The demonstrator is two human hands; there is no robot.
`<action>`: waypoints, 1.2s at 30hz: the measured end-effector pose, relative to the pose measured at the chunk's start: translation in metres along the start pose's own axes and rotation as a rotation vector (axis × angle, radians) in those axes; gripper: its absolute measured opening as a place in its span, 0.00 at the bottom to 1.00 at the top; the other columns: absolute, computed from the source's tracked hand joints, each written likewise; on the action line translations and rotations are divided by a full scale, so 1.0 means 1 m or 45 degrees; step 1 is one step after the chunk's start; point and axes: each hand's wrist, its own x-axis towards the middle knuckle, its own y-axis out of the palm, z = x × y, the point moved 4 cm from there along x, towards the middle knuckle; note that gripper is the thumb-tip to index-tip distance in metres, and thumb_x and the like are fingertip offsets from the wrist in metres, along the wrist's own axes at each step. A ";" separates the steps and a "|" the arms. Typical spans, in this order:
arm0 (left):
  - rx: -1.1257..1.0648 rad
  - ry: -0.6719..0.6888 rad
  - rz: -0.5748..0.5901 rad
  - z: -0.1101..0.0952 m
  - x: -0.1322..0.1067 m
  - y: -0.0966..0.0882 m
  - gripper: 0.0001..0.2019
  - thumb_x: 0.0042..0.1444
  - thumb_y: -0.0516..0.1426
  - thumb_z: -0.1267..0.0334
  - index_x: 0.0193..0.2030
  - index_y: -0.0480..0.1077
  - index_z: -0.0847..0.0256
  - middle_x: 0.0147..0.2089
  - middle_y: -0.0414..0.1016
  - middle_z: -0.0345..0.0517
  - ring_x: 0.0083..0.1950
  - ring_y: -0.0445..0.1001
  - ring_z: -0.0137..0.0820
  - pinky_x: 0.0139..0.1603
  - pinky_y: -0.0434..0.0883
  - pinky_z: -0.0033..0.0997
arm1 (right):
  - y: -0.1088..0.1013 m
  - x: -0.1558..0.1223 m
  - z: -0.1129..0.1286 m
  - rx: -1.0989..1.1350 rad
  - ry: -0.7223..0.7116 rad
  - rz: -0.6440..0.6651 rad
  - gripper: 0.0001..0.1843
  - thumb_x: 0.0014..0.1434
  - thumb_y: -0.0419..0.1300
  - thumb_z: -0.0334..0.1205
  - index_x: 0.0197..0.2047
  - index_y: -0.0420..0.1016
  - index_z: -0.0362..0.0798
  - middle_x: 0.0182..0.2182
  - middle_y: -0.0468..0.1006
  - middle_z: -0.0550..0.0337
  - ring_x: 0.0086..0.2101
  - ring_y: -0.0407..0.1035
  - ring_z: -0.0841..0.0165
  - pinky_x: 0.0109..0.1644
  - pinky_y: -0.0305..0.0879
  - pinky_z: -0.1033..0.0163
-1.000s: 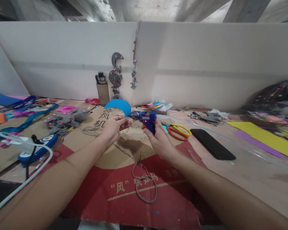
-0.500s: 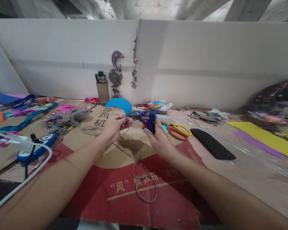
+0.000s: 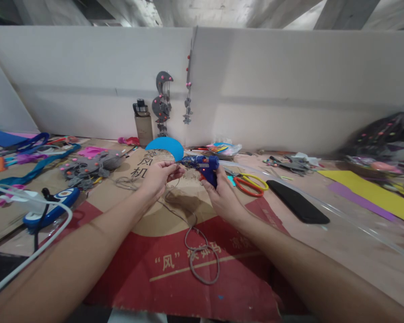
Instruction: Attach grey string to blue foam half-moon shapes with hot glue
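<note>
My right hand [image 3: 225, 195] grips a blue hot glue gun [image 3: 207, 167] with a small red light on its side; its nozzle points left. At the nozzle tip, the fingers of my left hand [image 3: 163, 177] are pinched together. Grey cord [image 3: 204, 264] hangs below that hand and lies in loops on the cardboard [image 3: 134, 269], and the pinched fingers seem to hold its end, though the exact spot is too small to make out. Just behind my left hand lies a blue crescent cut-out [image 3: 165, 147].
Orange and yellow scissors [image 3: 251, 185] and a black phone [image 3: 296, 202] lie to the right. A bottle [image 3: 143, 125] stands at the wall. Grey felt pieces [image 3: 87, 168] and a blue power strip [image 3: 52, 210] with a white cable [image 3: 59, 233] are on the left.
Almost nothing differs. The whole view has shifted very slightly, and both hands keep their places at the glue gun's tip and handle.
</note>
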 end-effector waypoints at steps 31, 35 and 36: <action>0.085 0.009 0.026 -0.001 0.000 0.001 0.06 0.45 0.63 0.67 0.26 0.71 0.68 0.28 0.77 0.49 0.29 0.75 0.28 0.37 0.73 0.29 | 0.000 0.000 -0.002 -0.005 0.032 -0.019 0.24 0.60 0.50 0.42 0.59 0.56 0.46 0.52 0.67 0.47 0.51 0.63 0.57 0.58 0.57 0.49; 0.073 0.015 0.031 -0.004 0.000 0.001 0.06 0.45 0.63 0.68 0.26 0.71 0.69 0.29 0.76 0.50 0.29 0.75 0.27 0.37 0.73 0.29 | -0.001 0.000 -0.003 0.000 0.012 -0.026 0.24 0.60 0.50 0.42 0.59 0.57 0.47 0.54 0.66 0.47 0.54 0.60 0.57 0.60 0.54 0.49; 0.069 0.014 0.025 -0.004 0.000 0.001 0.06 0.45 0.63 0.68 0.26 0.71 0.69 0.29 0.76 0.50 0.29 0.75 0.27 0.37 0.73 0.29 | -0.001 0.000 -0.003 -0.001 0.015 -0.025 0.24 0.60 0.50 0.42 0.59 0.56 0.47 0.54 0.66 0.47 0.54 0.60 0.57 0.61 0.54 0.49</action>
